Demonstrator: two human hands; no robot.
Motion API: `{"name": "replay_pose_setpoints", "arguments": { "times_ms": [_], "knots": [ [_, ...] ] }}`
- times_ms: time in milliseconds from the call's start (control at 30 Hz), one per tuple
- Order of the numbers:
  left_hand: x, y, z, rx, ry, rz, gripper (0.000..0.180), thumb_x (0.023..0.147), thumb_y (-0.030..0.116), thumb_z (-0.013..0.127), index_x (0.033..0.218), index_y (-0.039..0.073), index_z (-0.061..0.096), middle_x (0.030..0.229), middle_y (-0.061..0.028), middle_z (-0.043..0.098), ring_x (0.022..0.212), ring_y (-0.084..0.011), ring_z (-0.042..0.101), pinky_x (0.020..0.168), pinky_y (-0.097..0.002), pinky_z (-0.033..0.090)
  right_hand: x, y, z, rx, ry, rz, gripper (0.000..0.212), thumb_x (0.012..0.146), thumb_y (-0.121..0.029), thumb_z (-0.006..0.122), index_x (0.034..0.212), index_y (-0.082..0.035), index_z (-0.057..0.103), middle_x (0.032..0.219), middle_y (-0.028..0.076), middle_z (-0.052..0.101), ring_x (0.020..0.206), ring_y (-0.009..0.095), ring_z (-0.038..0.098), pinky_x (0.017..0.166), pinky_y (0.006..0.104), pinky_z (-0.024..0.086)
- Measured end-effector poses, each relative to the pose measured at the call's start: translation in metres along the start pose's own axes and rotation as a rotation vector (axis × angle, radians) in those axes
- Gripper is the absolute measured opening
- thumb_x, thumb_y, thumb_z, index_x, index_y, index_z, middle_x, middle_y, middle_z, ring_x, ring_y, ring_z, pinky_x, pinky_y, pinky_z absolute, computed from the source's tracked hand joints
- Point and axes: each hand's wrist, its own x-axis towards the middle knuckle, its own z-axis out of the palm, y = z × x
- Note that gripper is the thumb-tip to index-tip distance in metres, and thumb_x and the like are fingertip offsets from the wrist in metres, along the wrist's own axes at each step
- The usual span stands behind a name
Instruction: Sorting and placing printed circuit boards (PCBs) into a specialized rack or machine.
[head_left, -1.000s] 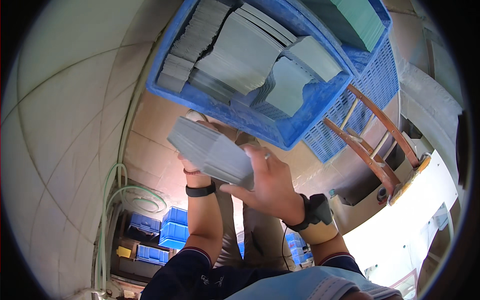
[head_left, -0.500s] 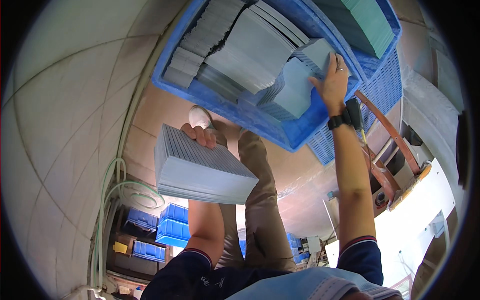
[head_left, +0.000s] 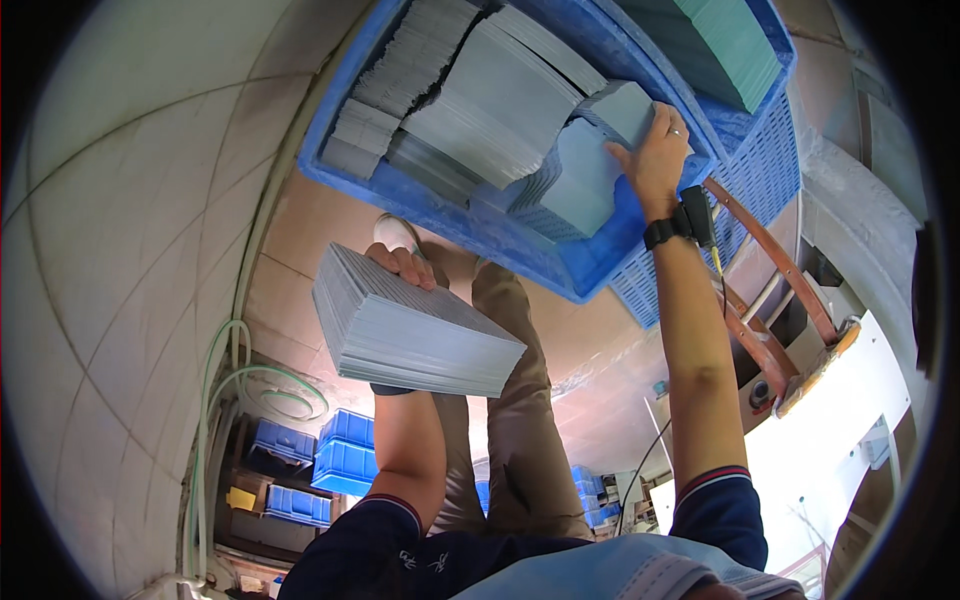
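My left hand (head_left: 402, 265) grips a thick stack of thin grey sheets (head_left: 430, 340), held tilted above my legs; its thumb is hidden behind the stack. At the right end of a large blue crate (head_left: 440, 215), my right hand (head_left: 658, 160) reaches in. Its fingers curl over the outer end of a shorter stack of grey sheets (head_left: 622, 105), with the thumb against the near side. Just below lies another loose, leaning stack (head_left: 580, 185). More packed grey sheets (head_left: 495, 100) fill the crate's middle and left. A black band with a small device is on my right wrist.
A second blue crate with green-grey stacked sheets (head_left: 735, 50) stands at the far right. Beside my right arm is a brown frame (head_left: 775, 250) and a white panel (head_left: 830, 440). A tiled wall (head_left: 130, 250) and a green hose (head_left: 212, 400) run along the left. Blue bins (head_left: 345, 455) sit behind.
The stack in my left hand has tilted and shifted slightly right, showing more of its end. My right hand has moved only a little and stays on the crate's stack.
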Motion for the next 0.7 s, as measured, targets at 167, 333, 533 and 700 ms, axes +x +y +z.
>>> {"name": "replay_pose_setpoints", "arguments": {
  "times_ms": [167, 333, 533, 700],
  "knots": [
    [0.000, 0.000, -0.011, -0.035, -0.052, -0.015, 0.027, 0.085, 0.027, 0.056, 0.094, 0.003, 0.048, 0.081, -0.0116, 0.055, 0.077, -0.0248, 0.056, 0.073, -0.0340, 0.046, 0.010, 0.012, -0.004, -0.029, -0.171, -0.008, 0.084, 0.050, -0.026, 0.082, 0.118, 0.001, 0.041, 0.109, 0.017, 0.050, 0.101, 0.033, 0.048, 0.084, 0.0390, 0.042],
    [0.000, 0.000, -0.005, -0.023, -0.044, 0.008, 0.026, 0.086, 0.026, 0.054, 0.095, 0.003, 0.049, 0.081, -0.0117, 0.055, 0.077, -0.0249, 0.057, 0.072, -0.0337, 0.046, 0.009, 0.022, 0.012, -0.013, -0.314, -0.051, 0.080, 0.055, -0.022, 0.077, 0.120, 0.002, 0.038, 0.107, 0.017, 0.052, 0.103, 0.034, 0.049, 0.086, 0.0400, 0.041],
    [0.002, 0.005, 0.002, 0.003, 0.006, 0.002, 0.027, 0.086, 0.027, 0.054, 0.094, 0.003, 0.049, 0.080, -0.0114, 0.055, 0.076, -0.0244, 0.056, 0.072, -0.0341, 0.045, 0.014, 0.019, -0.002, -0.009, -0.407, 0.002, 0.074, 0.056, -0.020, 0.076, 0.118, -0.001, 0.040, 0.109, 0.018, 0.053, 0.100, 0.033, 0.053, 0.083, 0.0389, 0.044],
    [0.000, 0.012, 0.003, -0.033, 0.010, 0.023, 0.027, 0.085, 0.028, 0.055, 0.093, 0.003, 0.048, 0.080, -0.0106, 0.055, 0.074, -0.0222, 0.055, 0.071, -0.0322, 0.043, 0.016, 0.010, -0.057, 0.007, -0.438, 0.026, 0.069, 0.055, -0.019, 0.075, 0.114, -0.002, 0.043, 0.103, 0.019, 0.055, 0.095, 0.034, 0.055, 0.080, 0.0406, 0.045]
  ]
}}
